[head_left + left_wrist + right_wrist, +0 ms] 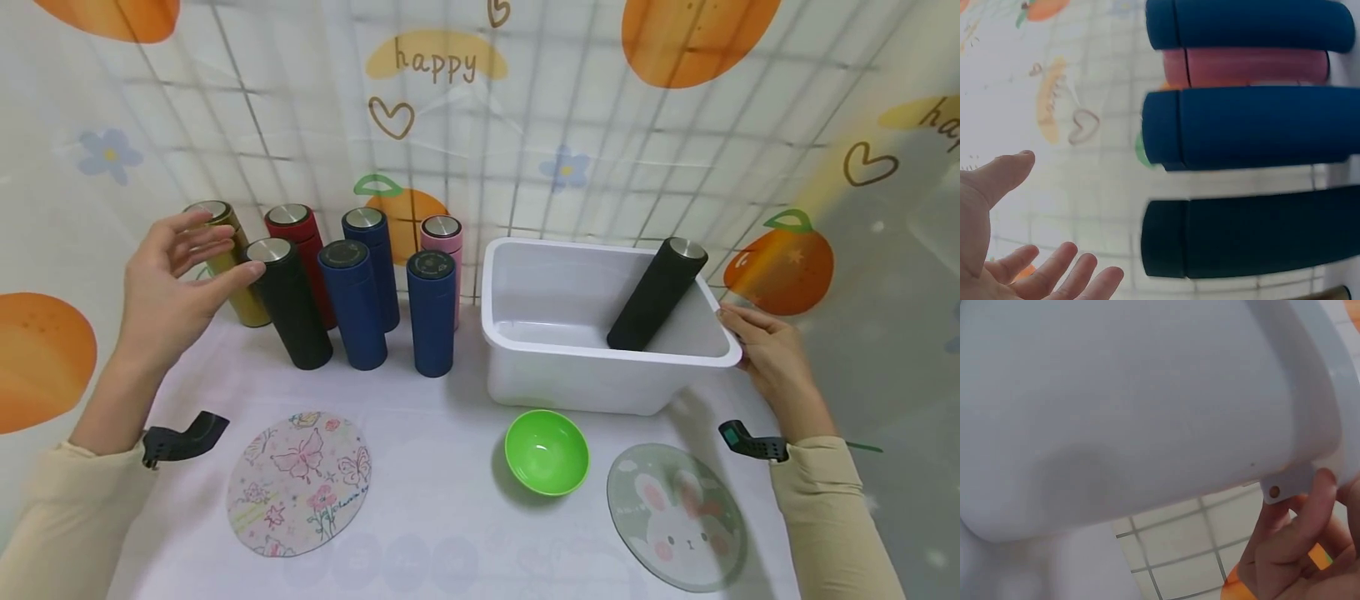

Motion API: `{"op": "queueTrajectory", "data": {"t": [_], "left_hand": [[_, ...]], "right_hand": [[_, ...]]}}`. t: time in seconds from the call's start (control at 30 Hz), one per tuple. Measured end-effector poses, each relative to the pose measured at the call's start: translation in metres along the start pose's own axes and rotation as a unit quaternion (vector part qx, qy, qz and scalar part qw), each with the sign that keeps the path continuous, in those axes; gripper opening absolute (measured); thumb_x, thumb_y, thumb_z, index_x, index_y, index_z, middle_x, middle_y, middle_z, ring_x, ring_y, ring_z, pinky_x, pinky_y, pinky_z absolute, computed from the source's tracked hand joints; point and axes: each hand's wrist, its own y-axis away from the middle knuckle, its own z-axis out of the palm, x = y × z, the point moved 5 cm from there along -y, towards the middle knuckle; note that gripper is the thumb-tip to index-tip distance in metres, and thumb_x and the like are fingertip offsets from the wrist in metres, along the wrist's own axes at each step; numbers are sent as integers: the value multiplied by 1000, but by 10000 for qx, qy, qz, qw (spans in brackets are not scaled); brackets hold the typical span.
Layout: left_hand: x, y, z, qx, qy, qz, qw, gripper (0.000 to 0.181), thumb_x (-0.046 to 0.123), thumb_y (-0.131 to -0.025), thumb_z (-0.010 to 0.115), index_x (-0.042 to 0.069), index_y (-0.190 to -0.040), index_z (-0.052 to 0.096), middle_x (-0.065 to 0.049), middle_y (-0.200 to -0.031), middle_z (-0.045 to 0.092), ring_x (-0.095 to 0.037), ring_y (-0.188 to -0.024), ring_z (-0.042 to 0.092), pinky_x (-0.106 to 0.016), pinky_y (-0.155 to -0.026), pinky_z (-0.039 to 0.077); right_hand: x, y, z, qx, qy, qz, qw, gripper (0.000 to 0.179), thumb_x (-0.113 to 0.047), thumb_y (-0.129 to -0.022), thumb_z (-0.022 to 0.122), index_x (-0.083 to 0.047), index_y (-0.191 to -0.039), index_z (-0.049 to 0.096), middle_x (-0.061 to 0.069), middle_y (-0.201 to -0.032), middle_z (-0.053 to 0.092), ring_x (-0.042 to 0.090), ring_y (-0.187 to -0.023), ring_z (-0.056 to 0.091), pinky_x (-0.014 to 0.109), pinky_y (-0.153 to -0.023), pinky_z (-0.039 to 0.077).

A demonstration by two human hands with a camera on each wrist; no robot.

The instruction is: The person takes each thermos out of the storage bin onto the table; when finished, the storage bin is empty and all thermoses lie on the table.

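My left hand (168, 279) is raised beside the top of a black thermos bottle (295, 308), its thumb near the silver lid. In the left wrist view the fingers (1050, 272) are spread, with nothing between them and the thumb. At the right end of a white plastic bin (577, 375), my right hand (776, 358) grips the rim. The right wrist view shows its fingers (1297, 544) curled at the edge near a small tab with a hole. Inside the bin, another black thermos bottle (656, 296) leans against the right side.
Gold (251, 304), red (311, 275), pink (450, 237) and several blue thermos bottles (431, 321) stand left of the bin. A green bowl (546, 454) sits before it. Two round mats, butterfly-patterned (300, 487) and rabbit-printed (675, 517), lie nearer. A printed curtain hangs behind.
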Motion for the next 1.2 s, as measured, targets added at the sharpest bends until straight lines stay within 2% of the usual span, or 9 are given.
{"op": "queueTrajectory", "data": {"t": [0.1, 0.27, 0.43, 0.6, 0.7, 0.93, 1.2], "left_hand": [[13, 2, 5, -4, 146, 146, 9998, 70, 13, -86, 80, 20, -147, 46, -4, -136, 60, -11, -122, 56, -24, -106, 40], [35, 4, 16, -125, 332, 301, 9989, 70, 11, -86, 80, 20, -147, 46, -6, -136, 60, -15, -122, 57, -14, -87, 50], [58, 3, 36, -379, 579, 522, 9962, 72, 13, -85, 81, 21, -147, 46, -7, -136, 60, -18, -123, 57, -21, -91, 52], [80, 1, 58, -655, 654, 827, 9923, 71, 15, -85, 82, 20, -146, 46, -7, -137, 60, -20, -124, 56, -30, -94, 53], [90, 0, 72, -862, 834, 914, 9886, 71, 16, -85, 82, 20, -146, 47, -7, -137, 60, -21, -125, 56, -32, -95, 53], [112, -9, 103, -1216, 1081, 1386, 9769, 66, 13, -85, 81, 15, -143, 50, -5, -133, 62, -22, -122, 58, -41, -96, 53], [131, -22, 141, -1568, 1468, 1691, 9619, 63, 14, -84, 81, 10, -140, 52, -4, -128, 64, -18, -118, 61, -38, -93, 55]], "right_hand": [[-1, 0, 1, 19, 70, -46, 10000, 46, -36, -81, 82, -22, -124, 74, -6, -102, 62, 9, -74, 64, 23, -63, 58], [-1, -1, 2, 12, 49, -86, 9999, 45, -35, -82, 82, -22, -124, 73, -7, -99, 63, 9, -73, 65, 22, -62, 57], [-1, -1, 1, -6, -44, -53, 10000, 41, -33, -82, 82, -21, -121, 75, -7, -100, 62, 9, -72, 66, 23, -62, 58], [-2, -2, 1, 91, 126, 0, 9999, 49, -37, -80, 83, -22, -125, 73, -2, -107, 56, 9, -74, 64, 22, -63, 57], [-2, -2, 1, 98, 166, -7, 9998, 50, -38, -79, 83, -22, -125, 73, -2, -108, 55, 9, -74, 63, 22, -64, 57], [-2, -2, 1, -11, -29, -170, 9999, 33, -31, -83, 82, -23, -115, 78, -9, -94, 65, 8, -70, 64, 22, -60, 57], [0, 0, -1, 80, 90, -107, 9999, 47, -35, -83, 81, -21, -126, 72, -5, -102, 60, 9, -72, 64, 22, -61, 57]]}}
